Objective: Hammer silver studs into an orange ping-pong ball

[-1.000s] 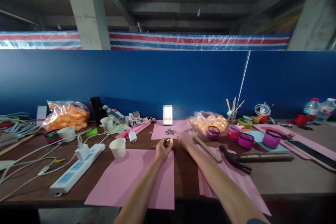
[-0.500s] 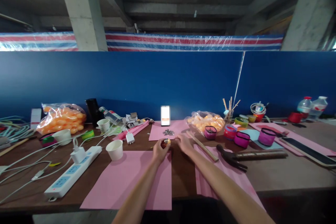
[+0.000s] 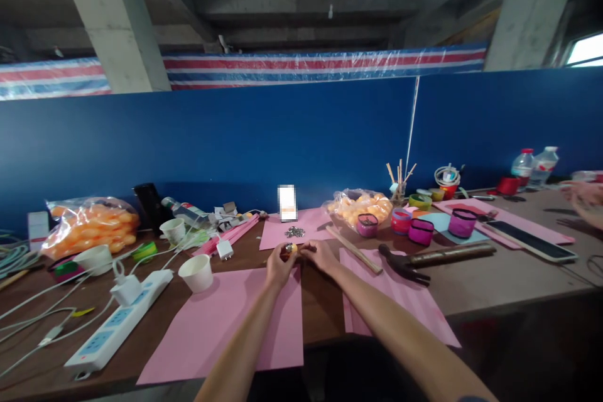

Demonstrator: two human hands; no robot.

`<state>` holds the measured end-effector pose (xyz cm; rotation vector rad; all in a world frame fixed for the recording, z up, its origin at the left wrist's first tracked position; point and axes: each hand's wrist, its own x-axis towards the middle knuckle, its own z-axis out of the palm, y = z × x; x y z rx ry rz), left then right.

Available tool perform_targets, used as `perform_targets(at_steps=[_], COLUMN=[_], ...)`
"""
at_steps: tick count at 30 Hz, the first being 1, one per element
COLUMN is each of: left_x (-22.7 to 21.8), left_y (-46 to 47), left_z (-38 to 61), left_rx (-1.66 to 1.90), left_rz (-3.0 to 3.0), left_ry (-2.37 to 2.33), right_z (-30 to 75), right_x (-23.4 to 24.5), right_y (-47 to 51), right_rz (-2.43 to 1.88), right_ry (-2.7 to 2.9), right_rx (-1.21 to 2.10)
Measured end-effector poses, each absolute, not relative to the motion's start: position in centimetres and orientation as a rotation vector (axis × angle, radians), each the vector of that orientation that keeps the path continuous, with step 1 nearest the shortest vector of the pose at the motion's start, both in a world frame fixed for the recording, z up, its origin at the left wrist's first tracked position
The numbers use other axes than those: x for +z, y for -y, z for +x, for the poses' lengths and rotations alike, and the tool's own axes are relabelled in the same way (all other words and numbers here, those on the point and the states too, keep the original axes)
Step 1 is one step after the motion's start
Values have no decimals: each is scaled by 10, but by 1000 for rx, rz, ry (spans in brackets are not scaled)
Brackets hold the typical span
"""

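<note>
My left hand (image 3: 279,265) is closed around a small orange ball (image 3: 294,248) with a shiny metal bit against it. Just to its right, my right hand (image 3: 323,257) has its fingers pinched together, close to the ball. Whatever those fingertips hold is too small to make out. Beyond both hands, a little heap of silvery metal pieces (image 3: 294,232) lies on a pink sheet (image 3: 269,233), in front of an upright phone (image 3: 287,203).
Bags of orange balls (image 3: 97,226) (image 3: 351,204) stand left and right. A white paper cup (image 3: 196,274) and a power strip (image 3: 117,323) are at left. To the right lie a wooden stick (image 3: 360,252), a hammer (image 3: 438,256) and purple bands (image 3: 421,232). Another person's hand (image 3: 584,201) shows at far right.
The view has turned right and tilted slightly. My right hand is a little nearer my left, which still holds the ball. Another person's hand has come into view at the right edge.
</note>
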<state>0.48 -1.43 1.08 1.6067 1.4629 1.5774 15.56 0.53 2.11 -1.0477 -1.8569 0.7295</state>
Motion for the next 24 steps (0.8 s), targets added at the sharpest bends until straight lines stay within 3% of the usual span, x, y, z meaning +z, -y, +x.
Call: perform_targets(at_steps=[24], left_x=[11], left_y=[15], left_z=[4], left_rx=[1544], left_rz=[1629], left_ry=[-1390], right_z=[153], right_x=[17], right_y=[-6], right_rz=[-862], right_ry=[1686], right_rx=[968])
